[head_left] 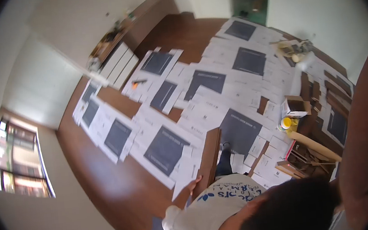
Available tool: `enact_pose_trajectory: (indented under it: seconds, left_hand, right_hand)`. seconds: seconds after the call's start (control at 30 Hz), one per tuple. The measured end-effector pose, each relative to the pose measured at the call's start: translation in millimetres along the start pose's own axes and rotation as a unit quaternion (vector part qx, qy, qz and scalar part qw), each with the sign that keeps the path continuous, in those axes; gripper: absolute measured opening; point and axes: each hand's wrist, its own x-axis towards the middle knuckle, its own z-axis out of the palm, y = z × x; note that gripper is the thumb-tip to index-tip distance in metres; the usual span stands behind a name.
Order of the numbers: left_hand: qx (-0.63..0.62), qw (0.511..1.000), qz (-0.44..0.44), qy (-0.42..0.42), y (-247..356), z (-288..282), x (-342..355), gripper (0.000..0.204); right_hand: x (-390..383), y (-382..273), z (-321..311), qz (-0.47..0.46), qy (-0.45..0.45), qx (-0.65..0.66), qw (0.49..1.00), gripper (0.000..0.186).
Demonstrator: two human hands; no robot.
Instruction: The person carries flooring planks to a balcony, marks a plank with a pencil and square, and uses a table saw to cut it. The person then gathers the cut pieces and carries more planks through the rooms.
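Note:
A bare forearm, seemingly my right arm (363,145), rises large and close along the right edge. Its hand lies beyond the picture's dark rim, and my left hand is out of the picture too. Just below me stands another person in a white printed T-shirt (222,198). That person's hand (194,185) grips a long brown board (207,159), held tilted upward. What my own hands hold, if anything, cannot be seen.
White and dark cardboard sheets (165,148) cover much of the brown floor (80,148). At the right are an open carton (295,106), a yellow-lidded tub (286,123) and a box of brown offcuts (307,158). A cluttered drawer unit (118,65) lines the far-left wall.

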Motion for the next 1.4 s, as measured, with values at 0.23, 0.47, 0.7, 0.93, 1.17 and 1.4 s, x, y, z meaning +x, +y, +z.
enact_pose_trajectory:
  seconds: [0.23, 0.47, 0.7, 0.93, 1.17, 1.4]
  left_hand:
    - [0.089, 0.995, -0.038, -0.03, 158.1, 14.1, 273.0, 0.071]
    - [0.149, 0.983, -0.1, -0.047, 293.7, 121.0, 510.1, 0.072]
    - [0.164, 0.976, -0.114, 0.085, 425.4, 225.0, 699.1, 0.075]
    - [0.151, 0.956, -0.183, 0.17, 570.5, 272.0, 835.8, 0.076]
    - [0.252, 0.947, -0.197, 0.019, 712.1, 342.3, 1046.2, 0.099]
    - [0.384, 0.872, -0.305, -0.01, 838.4, 522.1, 1189.7, 0.097]
  right_hand:
    - [-2.5, 196.4, -84.9, -0.003, -0.085, -0.069, 0.994, 0.061]
    - [9.0, 337.4, -294.1, -0.001, -0.042, -0.24, 0.97, 0.062]
    - [29.8, 449.7, -499.3, -0.005, -0.058, -0.411, 0.91, 0.062]
    - [54.7, 606.7, -638.9, -0.013, -0.017, -0.436, 0.9, 0.062]
    - [-77.3, 817.1, -724.7, 0.439, 0.386, -0.434, 0.685, 0.059]
    - [-226.0, 962.5, -570.4, 0.854, 0.061, -0.15, 0.494, 0.044]
